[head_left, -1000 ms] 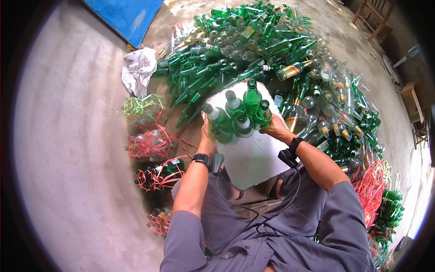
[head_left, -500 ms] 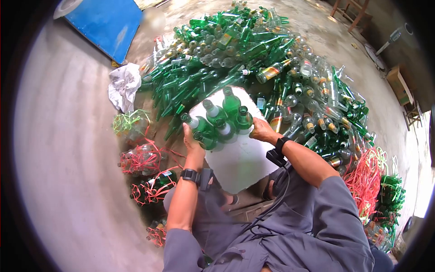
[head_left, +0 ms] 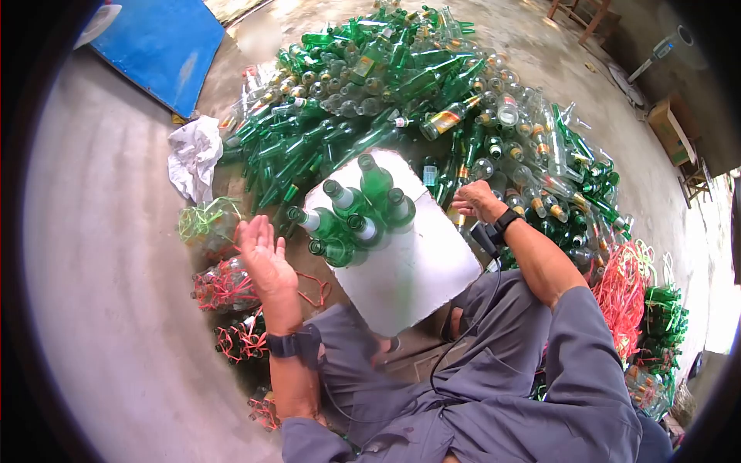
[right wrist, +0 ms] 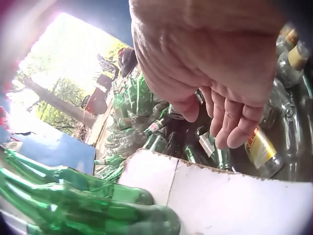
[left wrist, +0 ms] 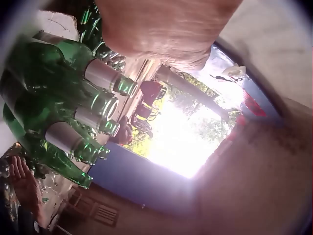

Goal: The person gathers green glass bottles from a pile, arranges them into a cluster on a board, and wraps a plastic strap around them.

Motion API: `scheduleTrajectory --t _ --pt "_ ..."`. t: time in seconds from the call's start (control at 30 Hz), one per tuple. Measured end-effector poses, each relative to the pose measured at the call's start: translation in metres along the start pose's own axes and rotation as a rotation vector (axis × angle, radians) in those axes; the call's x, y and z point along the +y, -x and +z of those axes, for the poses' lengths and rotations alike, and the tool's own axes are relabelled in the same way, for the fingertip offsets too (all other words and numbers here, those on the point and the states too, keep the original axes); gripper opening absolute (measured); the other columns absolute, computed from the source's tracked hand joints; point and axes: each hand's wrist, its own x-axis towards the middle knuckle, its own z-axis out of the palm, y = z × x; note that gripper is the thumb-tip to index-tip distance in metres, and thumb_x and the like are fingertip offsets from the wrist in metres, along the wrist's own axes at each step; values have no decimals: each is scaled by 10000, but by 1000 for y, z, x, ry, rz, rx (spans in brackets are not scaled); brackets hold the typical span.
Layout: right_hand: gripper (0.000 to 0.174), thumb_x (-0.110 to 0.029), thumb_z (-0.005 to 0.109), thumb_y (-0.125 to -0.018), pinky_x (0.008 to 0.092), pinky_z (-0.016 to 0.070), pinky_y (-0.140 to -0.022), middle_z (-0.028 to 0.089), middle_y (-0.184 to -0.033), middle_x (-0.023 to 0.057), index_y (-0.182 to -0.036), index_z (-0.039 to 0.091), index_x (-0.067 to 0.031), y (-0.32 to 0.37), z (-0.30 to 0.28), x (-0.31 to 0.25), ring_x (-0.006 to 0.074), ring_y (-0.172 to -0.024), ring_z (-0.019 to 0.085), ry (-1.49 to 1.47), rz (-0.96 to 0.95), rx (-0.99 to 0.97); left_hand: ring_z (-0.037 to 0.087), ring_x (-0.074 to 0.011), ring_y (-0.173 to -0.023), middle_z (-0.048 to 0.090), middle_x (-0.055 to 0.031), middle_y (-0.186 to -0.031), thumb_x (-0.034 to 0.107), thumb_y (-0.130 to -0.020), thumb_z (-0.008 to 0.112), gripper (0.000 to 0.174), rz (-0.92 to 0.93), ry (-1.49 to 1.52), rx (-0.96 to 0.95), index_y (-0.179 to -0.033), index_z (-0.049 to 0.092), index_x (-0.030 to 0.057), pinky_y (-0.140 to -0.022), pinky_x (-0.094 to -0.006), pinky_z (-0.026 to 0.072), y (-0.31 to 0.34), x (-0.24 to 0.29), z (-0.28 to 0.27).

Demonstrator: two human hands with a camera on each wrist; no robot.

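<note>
L hand (head_left: 262, 251) flat, empty; R hand (head_left: 477, 202) loosely curled, prob. empty, beside bottle cluster (head_left: 356, 217).

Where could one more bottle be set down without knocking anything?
The white board is bare on its near half, between the standing green bottles and the person's lap. The concrete floor left of the tied bundles is bare too. Crowded: the bottle heap beyond and right of the board, where the right hand hovers.
</note>
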Motion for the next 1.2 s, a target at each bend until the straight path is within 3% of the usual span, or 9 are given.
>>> scheduleTrajectory --t 0.1,0.23,0.3,0.57,0.73,0.9,0.93,1.03,1.2 --pt "245 -227 638 -912 389 560 -596 659 -933 93 -1087 575 -68 -11 -16 2 248 -714 685 -194 172 -27 284 -290 -1481 423 -175 -1529 529 -965 538 628 29 133 9 -1370 528 50 -1175 -479 140 2 11 8" --pt "268 -226 662 -903 377 559 -613 610 -915 107 -1043 510 -56 -24 11 18 200 -672 619 72 237 17 341 -282 -1440 463 -180 -1489 541 -971 534 656 74 81 -21 -1365 484 19 -1181 -471 158 3 15 19" --pt "269 -252 688 -903 324 533 -582 549 -781 39 -979 500 -75 -27 22 21 150 -602 538 58 324 -119 357 -279 -1427 476 -181 -1474 541 -972 535 654 56 70 -28 -1359 487 15 -1176 -467 172 1 18 22" --pt "186 -212 666 -932 275 279 -480 463 -649 -67 -768 631 -131 -58 33 54 77 -536 393 58 154 -61 369 -287 -1424 509 -176 -1445 504 -973 562 582 53 112 -2 -1302 549 24 -1152 -461 199 -7 25 19" --pt "157 -199 669 -928 272 354 -504 545 -680 -29 -810 648 -97 -50 38 53 100 -570 464 137 115 -72 382 -291 -1412 512 -178 -1439 500 -972 567 587 40 121 -14 -1306 547 18 -1142 -444 227 -6 23 19" --pt "165 -181 680 -907 305 483 -523 600 -679 29 -799 621 -71 -40 53 37 156 -574 575 27 167 161 400 -295 -1395 510 -184 -1436 499 -969 576 606 -3 100 -38 -1316 549 3 -1139 -443 237 -6 17 25" --pt "289 -317 659 -926 308 304 -443 489 -611 -11 -723 578 -127 -45 44 35 124 -492 398 280 192 141 400 -295 -1395 510 -184 -1436 499 -969 576 606 0 102 -39 -1316 549 3 -1139 -443 237 -6 16 26" --pt "170 -184 657 -881 292 420 -444 582 -638 42 -757 592 -88 -43 48 37 150 -484 524 171 100 164 405 -292 -1389 512 -185 -1433 493 -966 584 602 5 82 -47 -1308 557 0 -1136 -443 242 -5 16 26" --pt "205 -213 632 -892 280 429 -436 557 -612 40 -736 566 -97 -40 60 23 155 -455 504 1 132 240 455 -251 -1339 534 -158 -1415 517 -972 567 622 -9 56 -66 -1325 529 7 -1108 -404 288 -4 16 25"
